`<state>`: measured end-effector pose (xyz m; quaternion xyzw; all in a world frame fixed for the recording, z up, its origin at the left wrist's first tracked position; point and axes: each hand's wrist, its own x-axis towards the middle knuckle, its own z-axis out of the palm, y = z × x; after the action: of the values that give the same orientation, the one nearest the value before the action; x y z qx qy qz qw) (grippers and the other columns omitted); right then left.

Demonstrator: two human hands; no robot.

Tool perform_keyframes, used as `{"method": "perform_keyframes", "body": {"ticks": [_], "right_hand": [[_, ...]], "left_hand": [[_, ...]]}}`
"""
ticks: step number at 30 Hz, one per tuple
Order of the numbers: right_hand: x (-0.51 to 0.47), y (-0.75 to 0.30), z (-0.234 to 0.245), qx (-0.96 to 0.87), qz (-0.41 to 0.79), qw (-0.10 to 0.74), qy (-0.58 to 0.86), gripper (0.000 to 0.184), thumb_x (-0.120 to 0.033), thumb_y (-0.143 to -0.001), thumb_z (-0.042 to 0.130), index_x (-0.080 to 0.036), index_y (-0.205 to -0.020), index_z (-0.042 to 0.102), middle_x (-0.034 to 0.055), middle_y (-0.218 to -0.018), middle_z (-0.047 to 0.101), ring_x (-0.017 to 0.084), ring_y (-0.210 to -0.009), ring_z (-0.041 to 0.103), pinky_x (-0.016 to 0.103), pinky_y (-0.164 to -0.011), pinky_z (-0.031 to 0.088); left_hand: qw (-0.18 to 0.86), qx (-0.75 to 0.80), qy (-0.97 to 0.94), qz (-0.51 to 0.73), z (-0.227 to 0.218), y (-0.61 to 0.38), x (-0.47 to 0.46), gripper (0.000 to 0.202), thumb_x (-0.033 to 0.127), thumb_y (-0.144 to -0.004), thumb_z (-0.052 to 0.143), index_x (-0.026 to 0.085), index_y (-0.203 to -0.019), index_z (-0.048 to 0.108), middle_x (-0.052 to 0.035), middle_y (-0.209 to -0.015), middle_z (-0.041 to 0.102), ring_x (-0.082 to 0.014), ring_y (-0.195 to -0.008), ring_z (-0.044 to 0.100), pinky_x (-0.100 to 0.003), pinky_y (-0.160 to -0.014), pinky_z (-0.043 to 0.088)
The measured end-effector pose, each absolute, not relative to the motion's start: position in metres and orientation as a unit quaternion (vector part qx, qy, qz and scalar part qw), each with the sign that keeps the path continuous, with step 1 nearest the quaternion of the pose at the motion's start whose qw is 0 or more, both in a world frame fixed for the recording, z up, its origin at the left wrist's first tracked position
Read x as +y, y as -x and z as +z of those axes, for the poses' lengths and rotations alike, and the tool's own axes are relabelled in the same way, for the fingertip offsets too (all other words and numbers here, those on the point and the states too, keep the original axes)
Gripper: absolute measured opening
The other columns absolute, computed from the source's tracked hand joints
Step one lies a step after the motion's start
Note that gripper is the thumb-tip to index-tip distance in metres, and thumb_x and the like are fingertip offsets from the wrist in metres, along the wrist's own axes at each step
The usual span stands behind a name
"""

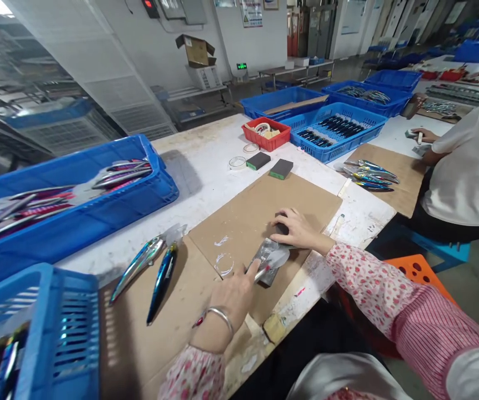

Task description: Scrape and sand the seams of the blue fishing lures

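My left hand (235, 294), with a bracelet at the wrist, is closed on a fishing lure whose clear lip (280, 258) sticks out past the fingers. Most of the lure's body is hidden by the hand. Beneath it a grey block (269, 276) lies on the cardboard (243, 222). My right hand (300, 229) grips a dark sanding block (282, 224) just beyond the lure, its fingers curled over the top. To the left of my hands, a silver lure (137, 266) and a blue-black lure (163, 283) lie side by side.
Blue crates (168, 186) of lures stand at left, another blue basket (79, 328) nearer me. Farther back are two sanding blocks (281, 168), tape rings (237, 162), a red basket (270, 143) and more blue crates (339, 145). At right a co-worker (468, 166) sits by several lures.
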<state>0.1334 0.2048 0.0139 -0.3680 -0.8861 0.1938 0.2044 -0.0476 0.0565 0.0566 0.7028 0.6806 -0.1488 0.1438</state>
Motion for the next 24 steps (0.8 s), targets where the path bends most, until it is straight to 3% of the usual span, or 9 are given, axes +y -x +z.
{"method": "perform_keyframes", "body": {"ticks": [5,9,14,20,24], "right_hand": [[0.195,-0.135,0.018,-0.898,0.185,0.215,0.337,0.030,-0.039,-0.079,0.069,-0.025,-0.105,0.066,0.0073,-0.126,0.050,0.025,-0.117,0.042,0.039,-0.097,0.036],[0.177,-0.100,0.027,-0.914,0.156,0.188,0.324,0.026,-0.040,-0.079,0.066,-0.026,-0.101,0.066,0.0056,-0.125,0.051,0.025,-0.115,0.041,0.041,-0.094,0.034],[0.172,-0.088,0.030,-0.922,0.138,0.170,0.319,0.025,-0.040,-0.081,0.063,-0.026,-0.100,0.066,0.0057,-0.124,0.051,0.026,-0.114,0.040,0.042,-0.092,0.032],[0.174,-0.112,0.031,-0.909,0.133,0.146,0.367,0.023,-0.036,-0.081,0.063,-0.025,-0.100,0.065,0.0070,-0.121,0.052,0.026,-0.111,0.040,0.041,-0.090,0.032],[0.169,-0.089,0.033,-0.921,0.114,0.154,0.339,0.023,-0.038,-0.082,0.060,-0.025,-0.100,0.065,0.0073,-0.122,0.052,0.027,-0.112,0.039,0.042,-0.089,0.031]], "left_hand": [[0.150,0.659,-0.707,-0.207,0.050,0.048,0.063,0.050,0.024,-0.092,0.040,0.020,-0.142,0.036,-0.0150,-0.104,0.066,-0.0304,-0.092,0.068,-0.040,-0.076,0.053],[0.148,0.660,-0.702,-0.221,0.050,0.048,0.069,0.048,0.019,-0.090,0.041,0.020,-0.138,0.039,-0.0156,-0.100,0.069,-0.0311,-0.090,0.070,-0.042,-0.075,0.054],[0.136,0.666,-0.698,-0.227,0.054,0.045,0.066,0.039,0.016,-0.090,0.039,0.010,-0.128,0.046,-0.0175,-0.100,0.069,-0.0307,-0.091,0.070,-0.041,-0.076,0.055],[0.130,0.659,-0.709,-0.214,0.046,0.048,0.065,0.028,0.012,-0.088,0.037,0.014,-0.111,0.054,-0.0140,-0.095,0.069,-0.0261,-0.089,0.070,-0.037,-0.076,0.055],[0.125,0.662,-0.709,-0.210,0.041,0.050,0.066,0.034,0.012,-0.087,0.039,0.012,-0.118,0.051,-0.0164,-0.094,0.069,-0.0287,-0.086,0.070,-0.040,-0.074,0.055]]}}
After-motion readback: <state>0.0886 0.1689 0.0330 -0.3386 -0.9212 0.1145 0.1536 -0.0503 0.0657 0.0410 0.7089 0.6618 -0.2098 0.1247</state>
